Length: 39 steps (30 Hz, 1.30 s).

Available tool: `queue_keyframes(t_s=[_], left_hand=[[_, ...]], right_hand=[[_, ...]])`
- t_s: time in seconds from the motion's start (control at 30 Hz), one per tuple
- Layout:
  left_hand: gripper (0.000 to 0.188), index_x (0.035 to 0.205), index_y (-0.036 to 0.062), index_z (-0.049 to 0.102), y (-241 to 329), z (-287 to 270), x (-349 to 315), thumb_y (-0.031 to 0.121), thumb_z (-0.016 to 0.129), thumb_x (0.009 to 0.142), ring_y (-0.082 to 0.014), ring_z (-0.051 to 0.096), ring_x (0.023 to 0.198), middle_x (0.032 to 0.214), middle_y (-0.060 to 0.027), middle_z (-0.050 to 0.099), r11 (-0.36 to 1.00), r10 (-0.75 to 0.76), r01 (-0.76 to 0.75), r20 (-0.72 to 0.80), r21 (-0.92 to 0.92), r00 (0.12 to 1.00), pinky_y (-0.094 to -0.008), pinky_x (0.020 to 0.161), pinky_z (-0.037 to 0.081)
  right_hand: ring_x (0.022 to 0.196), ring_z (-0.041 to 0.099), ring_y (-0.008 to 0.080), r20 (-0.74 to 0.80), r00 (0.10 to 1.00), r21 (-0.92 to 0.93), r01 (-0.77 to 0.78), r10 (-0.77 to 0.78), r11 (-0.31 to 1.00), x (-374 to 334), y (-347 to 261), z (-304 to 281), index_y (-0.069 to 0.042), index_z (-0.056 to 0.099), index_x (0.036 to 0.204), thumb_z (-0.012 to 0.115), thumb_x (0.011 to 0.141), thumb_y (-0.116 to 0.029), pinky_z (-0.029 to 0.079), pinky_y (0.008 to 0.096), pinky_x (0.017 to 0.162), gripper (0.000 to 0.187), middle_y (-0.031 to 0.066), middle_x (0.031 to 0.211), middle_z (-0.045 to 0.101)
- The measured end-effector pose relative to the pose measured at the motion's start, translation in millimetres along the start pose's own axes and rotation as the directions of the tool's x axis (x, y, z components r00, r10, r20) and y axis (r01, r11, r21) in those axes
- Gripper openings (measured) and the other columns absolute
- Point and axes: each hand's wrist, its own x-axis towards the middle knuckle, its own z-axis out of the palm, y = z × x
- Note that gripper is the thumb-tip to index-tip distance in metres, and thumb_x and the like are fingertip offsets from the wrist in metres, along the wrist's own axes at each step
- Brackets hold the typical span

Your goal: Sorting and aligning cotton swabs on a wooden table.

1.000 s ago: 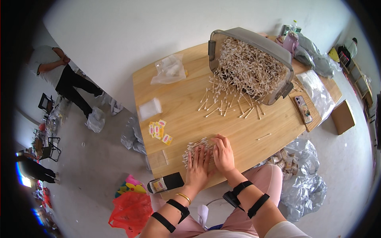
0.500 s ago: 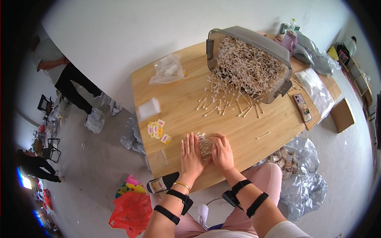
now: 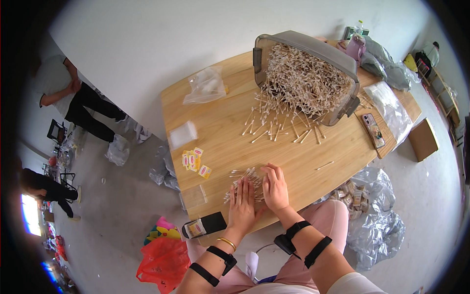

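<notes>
A loose bunch of cotton swabs [image 3: 251, 174] lies on the wooden table [image 3: 235, 132] in front of me. My left hand [image 3: 241, 209] rests flat on top of it, fingers stretched out, with swab tips showing past both sides. At the bunch's right edge stands my right hand [image 3: 275, 190], its fingers extended and slightly bent, touching the swabs' ends and gripping nothing that I can see. Farther back, a grey translucent bin [image 3: 306, 41] lies on its side, and a big heap of cotton swabs [image 3: 306, 83] spills from its mouth.
Small yellow-and-white cards [image 3: 192, 159], clear bags [image 3: 205, 85] and a stack of clear sleeves [image 3: 183, 134] lie left. A black pouch [image 3: 213, 223] is near the front edge. A phone [image 3: 373, 131] lies right. Silver bags [image 3: 374, 235] cover the floor; people stand at left.
My left hand has moved slightly down and toward me, onto the swabs. The bunch has spread out to the left under it. My right hand has barely shifted.
</notes>
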Motion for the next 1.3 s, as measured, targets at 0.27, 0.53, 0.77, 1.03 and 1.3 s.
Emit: queue_keyframes(t_s=[0.27, 0.53, 0.77, 1.03, 1.3], left_hand=[[0.104, 0.159, -0.0104, 0.02, -27, -11, 37, 0.054, 0.066, 0.092, -0.0436, 0.009, 0.159, 0.169, -0.0295, 0.016, 1.0, -0.003, 0.003, -0.037, -0.013, 0.999, -0.0571, 0.128, 0.008], [0.103, 0.16, -0.0104, 0.02, -18, -5, 0, 0.057, 0.062, 0.094, -0.0412, 0.012, 0.159, 0.169, -0.0285, 0.017, 1.0, -0.007, 0.006, -0.025, -0.024, 1.0, -0.0548, 0.129, 0.012], [0.104, 0.159, -0.0104, 0.021, -9, 4, -5, 0.056, 0.066, 0.093, -0.0404, 0.018, 0.158, 0.168, -0.0282, 0.02, 0.999, 0.033, -0.034, -0.043, -0.022, 0.999, -0.0545, 0.128, 0.014], [0.107, 0.161, -0.0027, 0.02, -36, -28, -14, 0.035, 0.082, 0.082, -0.0425, 0.022, 0.156, 0.166, -0.0248, 0.025, 0.989, -0.008, -0.008, -0.107, -0.15, 0.994, -0.0645, 0.124, 0.017], [0.11, 0.165, 0.0026, 0.014, -38, -11, 21, 0.036, 0.081, 0.083, -0.0393, 0.017, 0.159, 0.171, -0.0202, 0.017, 0.969, -0.105, 0.072, -0.131, -0.236, 0.986, -0.0616, 0.126, 0.015]], right_hand=[[0.124, 0.055, 0.0433, -0.006, 0.999, -0.006, 0.045, -0.045, 0.999, 0, 1, 6, -0.002, 0.061, 0.126, 0.052, 0.095, -0.004, 0.047, 0.0466, 0.105, 0.032, 0.0248, 0.131, 0.057], [0.126, 0.054, 0.0419, 0.008, 1.0, -0.011, 0.016, -0.016, 1.0, -2, 1, 2, -0.003, 0.06, 0.126, 0.056, 0.093, -0.005, 0.046, 0.0473, 0.107, 0.034, 0.0232, 0.129, 0.058], [0.126, 0.054, 0.0418, 0.002, 1.0, 0.004, 0.021, -0.021, 1.0, 1, 3, -2, -0.004, 0.061, 0.125, 0.055, 0.093, -0.004, 0.046, 0.0473, 0.107, 0.033, 0.0229, 0.129, 0.058], [0.125, 0.056, 0.0431, 0.06, 0.998, 0.092, -0.011, 0.006, 0.996, -2, -2, 9, -0.001, 0.062, 0.125, 0.055, 0.092, 0.0, 0.049, 0.0465, 0.104, 0.034, 0.023, 0.13, 0.059], [0.138, 0.044, 0.0499, 0.216, 0.965, 0.155, 0.113, -0.145, 0.982, -8, -5, 17, 0.001, 0.052, 0.139, 0.046, 0.102, -0.02, 0.038, 0.0533, 0.115, 0.043, 0.0306, 0.144, 0.047]])
